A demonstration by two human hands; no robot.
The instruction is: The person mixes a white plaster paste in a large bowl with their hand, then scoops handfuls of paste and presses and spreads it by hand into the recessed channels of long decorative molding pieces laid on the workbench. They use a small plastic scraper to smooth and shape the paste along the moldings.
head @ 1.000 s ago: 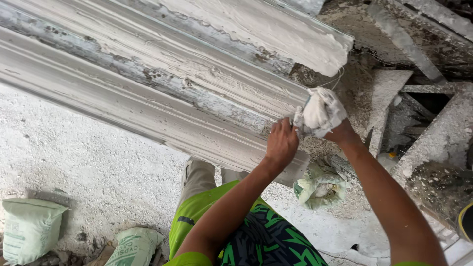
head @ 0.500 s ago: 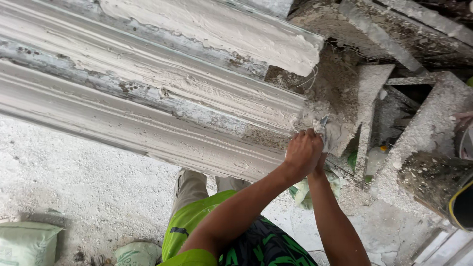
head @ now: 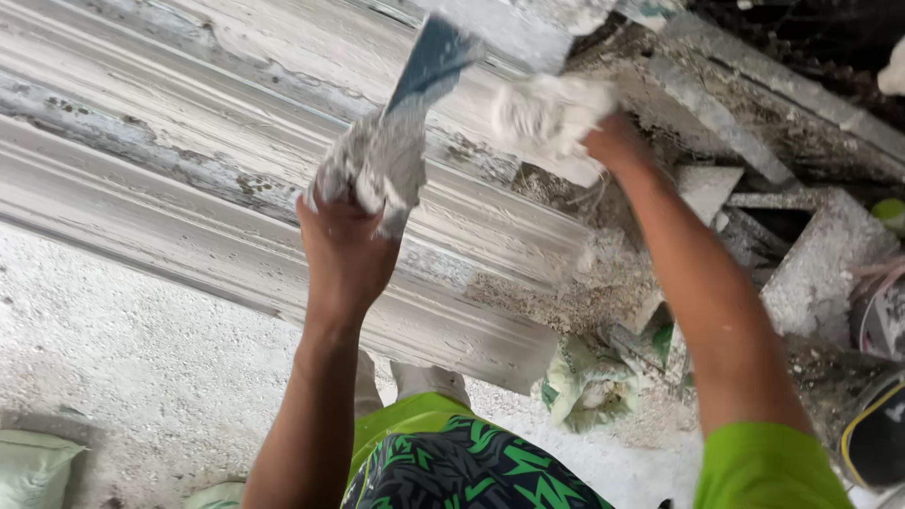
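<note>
- Grey-white plaster makes up the biggest thing here, a long moulded cornice (head: 236,188) with stepped ridges; its long axis runs from the upper left down toward the lower right, where its cut end shows above the person's knees. Dark, flaked patches streak its upper ridges.
- Rough, speckled pale floor (head: 123,368) lies below the cornice, with a pale green sack (head: 33,467) at the lower left corner.
- Broken concrete slabs and rubble (head: 811,264) fill the right side, and a crumpled green-and-white bag (head: 589,386) sits among the debris just past the cornice's end.
- The person's green shorts with a black pattern (head: 462,462) show at the bottom centre, seen from above.
- The right hand (head: 613,141) reaches up and forward on an extended forearm; its grip is closed around a white wad of wet plaster or cloth (head: 547,113), pressed against the upper ridge of the cornice.
- The left hand (head: 344,245) is raised with the wrist bent back, its grip closed on the plaster-caked lower part of a trowel (head: 415,104).
- The trowel's long axis runs from the hand at lower left to the upper right; its blue-grey blade points up and to the right, over the cornice's middle ridges, and a lump of grey plaster clings to it just above the fingers.
</note>
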